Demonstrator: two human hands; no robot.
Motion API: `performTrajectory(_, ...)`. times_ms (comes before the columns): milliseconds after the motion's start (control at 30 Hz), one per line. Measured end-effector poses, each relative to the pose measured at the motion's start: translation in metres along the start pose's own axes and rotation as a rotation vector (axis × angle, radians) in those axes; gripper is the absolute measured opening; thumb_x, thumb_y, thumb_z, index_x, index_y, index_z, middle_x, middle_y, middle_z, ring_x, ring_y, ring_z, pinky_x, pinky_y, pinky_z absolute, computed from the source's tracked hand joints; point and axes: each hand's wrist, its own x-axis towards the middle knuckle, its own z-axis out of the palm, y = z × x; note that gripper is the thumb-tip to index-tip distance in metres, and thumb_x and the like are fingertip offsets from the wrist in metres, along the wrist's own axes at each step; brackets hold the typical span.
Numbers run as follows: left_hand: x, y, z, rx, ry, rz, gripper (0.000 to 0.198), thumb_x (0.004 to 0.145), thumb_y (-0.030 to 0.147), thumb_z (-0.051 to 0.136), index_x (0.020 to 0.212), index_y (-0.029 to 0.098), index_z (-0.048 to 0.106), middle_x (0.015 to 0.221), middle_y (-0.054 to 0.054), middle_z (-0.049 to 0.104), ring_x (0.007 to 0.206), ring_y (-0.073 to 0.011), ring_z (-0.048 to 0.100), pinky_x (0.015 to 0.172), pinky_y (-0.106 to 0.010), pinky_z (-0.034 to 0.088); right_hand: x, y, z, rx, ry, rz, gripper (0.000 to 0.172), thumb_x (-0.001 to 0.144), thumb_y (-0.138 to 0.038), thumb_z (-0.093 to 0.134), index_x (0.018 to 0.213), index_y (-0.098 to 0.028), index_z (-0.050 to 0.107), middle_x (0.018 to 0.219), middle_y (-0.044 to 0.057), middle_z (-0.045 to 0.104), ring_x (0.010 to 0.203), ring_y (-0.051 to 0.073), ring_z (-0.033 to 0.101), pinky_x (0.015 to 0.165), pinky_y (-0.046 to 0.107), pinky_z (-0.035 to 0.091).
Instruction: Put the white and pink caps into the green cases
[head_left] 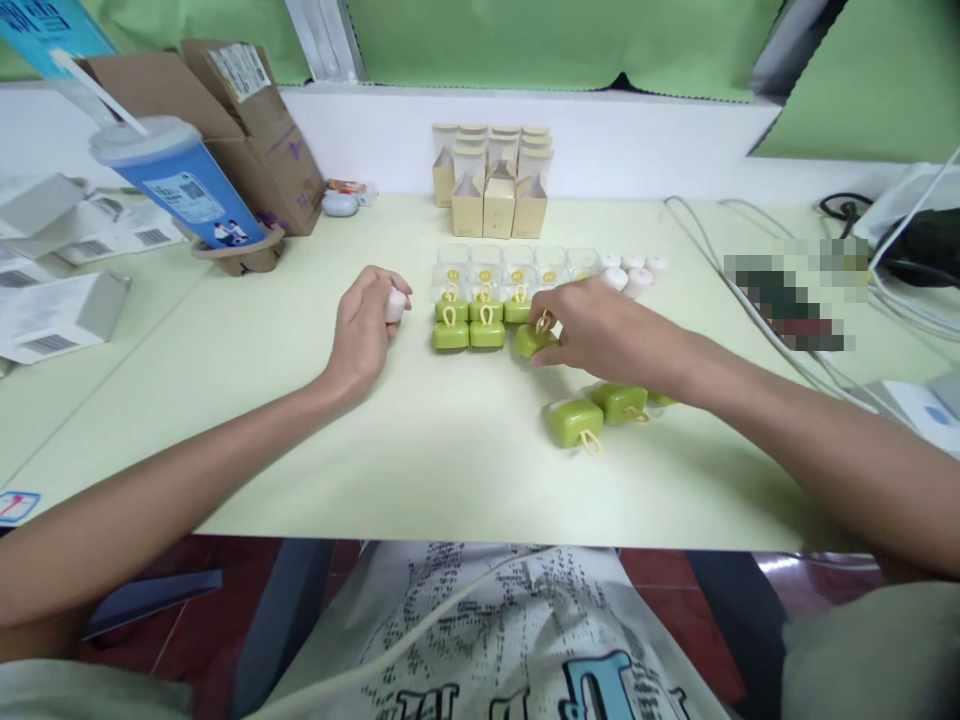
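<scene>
My left hand [361, 325] is closed around a small pinkish-white rounded piece [395, 305], held just above the table left of the rows. My right hand [607, 325] grips a small green case [528, 342] with a cream loop, at the right end of the front row. Beside it stand several like green cases [451, 336] in tight rows, loops facing me. Behind these is a row of clear plastic containers [517, 262] with yellow marks. Several white and pinkish round pieces [615, 278] sit behind my right hand. Nearer to me lie loose green cases [575, 424], partly under my right forearm.
Open cardboard boxes [484, 205] stand at the wall. On the left are a blue cup [191, 190] with a straw, a large brown carton [281, 150] and white boxes [67, 315]. White cables [780, 340] run across the right side. The table edge lies close to my lap.
</scene>
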Motion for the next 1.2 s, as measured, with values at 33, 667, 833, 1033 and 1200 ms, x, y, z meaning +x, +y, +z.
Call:
performTrajectory(33, 0.001, -0.002, 0.000, 0.033, -0.026, -0.041, 0.031, 0.104, 0.048, 0.063, 0.086, 0.022, 0.063, 0.082, -0.002, 0.064, 0.061, -0.0130, 0.043, 0.054, -0.029, 0.033, 0.002, -0.001, 0.005, -0.025, 0.004, -0.009, 0.027, 0.094, -0.027, 0.086, 0.117, -0.015, 0.079, 0.105, 0.014, 0.075, 0.092, 0.029, 0.071, 0.075, 0.038, 0.050)
performTrajectory(667, -0.006, -0.002, -0.002, 0.365, -0.186, 0.036, 0.025, 0.099, 0.048, 0.068, 0.094, 0.024, 0.066, 0.086, 0.000, 0.072, 0.075, -0.0175, 0.056, 0.074, -0.034, 0.046, 0.003, -0.001, 0.013, 0.095, 0.163, -0.100, 0.029, 0.095, -0.016, 0.072, 0.123, -0.019, 0.073, 0.089, 0.010, 0.073, 0.081, 0.027, 0.067, 0.070, 0.037, 0.047)
performTrajectory(833, -0.008, -0.008, -0.003, 0.331, -0.062, 0.443, 0.044, 0.098, 0.062, 0.077, 0.125, 0.029, 0.066, 0.117, -0.005, 0.067, 0.091, -0.0187, 0.060, 0.072, -0.033, 0.055, -0.008, -0.009, -0.025, 0.283, 0.351, -0.088, 0.025, 0.103, -0.029, 0.074, 0.125, -0.017, 0.078, 0.089, 0.011, 0.078, 0.089, 0.030, 0.073, 0.091, 0.048, 0.055)
performTrajectory(1033, -0.048, 0.010, 0.006, 0.406, -0.155, 0.766, 0.061, 0.107, 0.061, 0.068, 0.161, 0.035, 0.055, 0.113, -0.008, 0.064, 0.088, -0.0193, 0.062, 0.067, -0.033, 0.059, -0.012, -0.037, 0.001, 0.578, 0.333, -0.408, 0.039, 0.104, -0.054, 0.077, 0.127, -0.023, 0.075, 0.109, 0.008, 0.081, 0.095, 0.024, 0.075, 0.084, 0.039, 0.060)
performTrajectory(1200, -0.058, 0.013, 0.009, 0.242, -0.223, 0.712, 0.065, 0.106, 0.051, 0.075, 0.164, 0.044, 0.046, 0.124, -0.005, 0.064, 0.084, -0.0158, 0.067, 0.068, -0.036, 0.062, -0.017, -0.045, 0.001, 0.437, 0.357, -0.418, 0.021, 0.101, -0.039, 0.081, 0.116, -0.023, 0.078, 0.110, 0.008, 0.083, 0.090, 0.024, 0.074, 0.084, 0.042, 0.060)
